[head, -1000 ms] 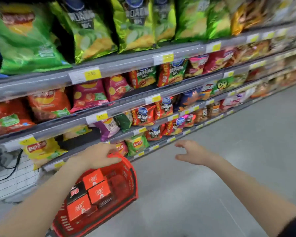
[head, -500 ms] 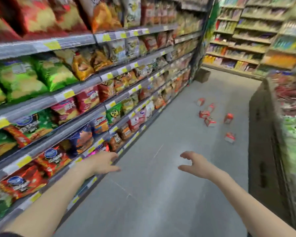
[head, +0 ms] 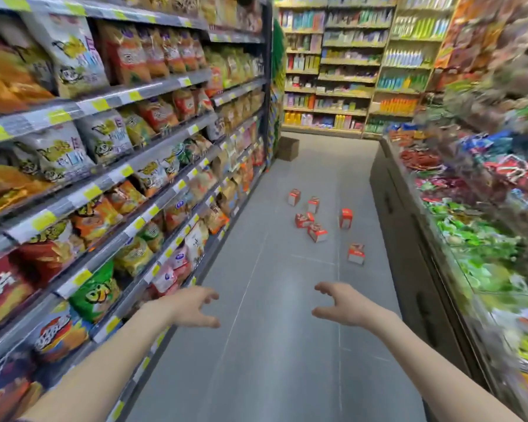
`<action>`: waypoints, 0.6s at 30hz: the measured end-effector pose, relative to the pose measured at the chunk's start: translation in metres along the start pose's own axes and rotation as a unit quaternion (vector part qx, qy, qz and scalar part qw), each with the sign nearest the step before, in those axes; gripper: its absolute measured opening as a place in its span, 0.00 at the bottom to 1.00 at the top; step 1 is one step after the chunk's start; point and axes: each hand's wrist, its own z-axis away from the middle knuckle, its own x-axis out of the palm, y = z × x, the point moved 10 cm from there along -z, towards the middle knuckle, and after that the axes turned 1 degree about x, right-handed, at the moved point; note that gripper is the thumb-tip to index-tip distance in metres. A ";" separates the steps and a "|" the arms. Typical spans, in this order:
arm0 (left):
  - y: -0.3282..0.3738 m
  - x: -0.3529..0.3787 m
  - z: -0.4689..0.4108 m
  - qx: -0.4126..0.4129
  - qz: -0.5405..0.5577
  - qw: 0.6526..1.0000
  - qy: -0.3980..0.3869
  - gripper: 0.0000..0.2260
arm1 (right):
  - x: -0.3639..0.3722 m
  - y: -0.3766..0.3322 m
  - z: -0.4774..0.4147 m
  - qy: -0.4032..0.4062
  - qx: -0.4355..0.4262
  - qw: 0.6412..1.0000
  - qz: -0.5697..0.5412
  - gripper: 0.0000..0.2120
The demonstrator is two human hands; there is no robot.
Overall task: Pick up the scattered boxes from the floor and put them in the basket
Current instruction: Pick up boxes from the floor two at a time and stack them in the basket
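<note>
The left hand and right hand are hovering over the floor, fingers loosely spread, holding nothing. Six red boxes are lying scattered well ahead in the aisle, between the snack shelves and a counter.

I count six small red boxes on the floor and one brown cardboard carton at the aisle's far end. Two hands are in view: one left hand, one right hand. The snack bags are too many for me to count.
</note>
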 end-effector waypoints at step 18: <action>0.091 -0.190 -0.428 0.152 -0.058 0.985 -0.053 0.30 | -0.166 0.168 -0.277 0.079 0.161 0.982 -0.052 0.30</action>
